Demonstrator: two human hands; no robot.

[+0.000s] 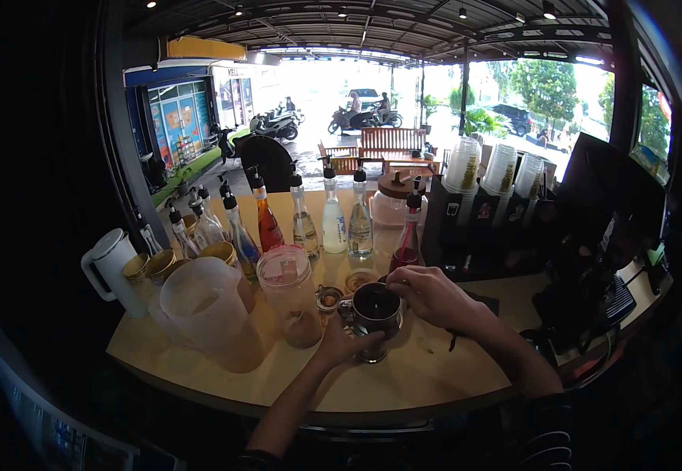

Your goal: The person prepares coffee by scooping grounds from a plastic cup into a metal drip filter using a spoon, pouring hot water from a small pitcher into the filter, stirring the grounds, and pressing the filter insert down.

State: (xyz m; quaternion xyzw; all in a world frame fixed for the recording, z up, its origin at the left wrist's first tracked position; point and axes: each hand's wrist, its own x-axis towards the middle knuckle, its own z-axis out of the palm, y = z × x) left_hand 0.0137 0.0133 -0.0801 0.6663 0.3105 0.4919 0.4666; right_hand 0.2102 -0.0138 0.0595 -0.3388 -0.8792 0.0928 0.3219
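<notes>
A shiny cup with a dark inside stands near the front of the counter, a handle on its left side. My left hand grips it low on the left, the thumb across its front. At the cup's right rim my right hand is closed with fingers pinched together; what they hold, if anything, is hidden. Just left of the cup lies a small metal strainer. Behind it is a small round lid-like piece. A clear jar with a pink lid stands left of my left hand.
Pump bottles of syrup line the counter's back. On the left are a frosted pitcher and a white jug. A wooden-lidded jar stands behind. Stacked plastic cups fill a black holder, right of which is dark equipment.
</notes>
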